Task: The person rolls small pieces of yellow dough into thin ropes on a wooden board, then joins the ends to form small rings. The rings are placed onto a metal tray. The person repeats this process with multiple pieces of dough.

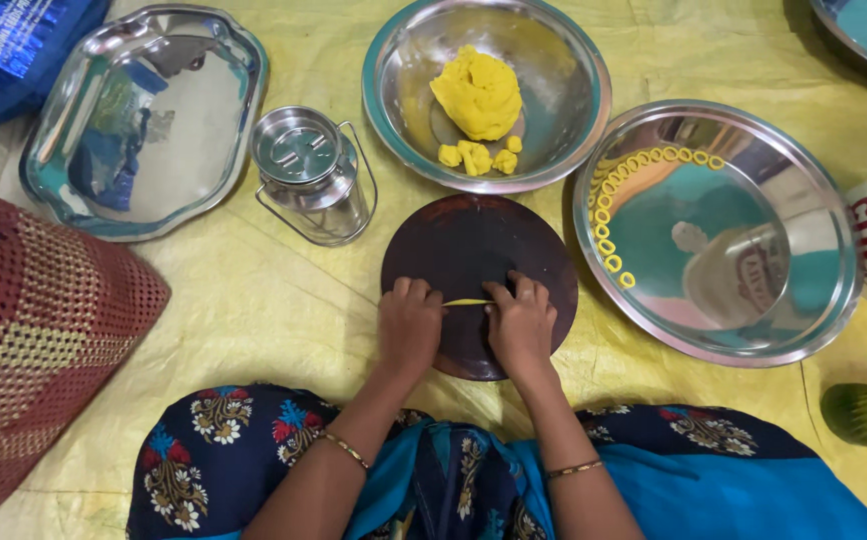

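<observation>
Both palms were down on the round dark board (473,250), the left hand (408,325) and the right hand (521,322) side by side with fingers flat and spread narrow, and a thin yellow dough strand (468,301) lay pinned between them, only its middle showing in the gap. To my eye the trick here was even, light pressure from both hands, rolling outward so the strand thinned without snapping, and keeping it on the board's middle. Just beyond the fingertips sat a steel bowl (563,140) with the dough lump (477,92) and a few torn-off bits. Out past the right hand was a wide steel plate (803,300), small yellow rings (613,200) lined along its near-left rim. Beyond the left hand stood a small lidded steel can (311,175), and farther out that way a shaped steel tray (53,190). Everything rested on a yellow sheet (253,300) spread over the floor; a red woven bag (33,350) sat well off the left wrist
</observation>
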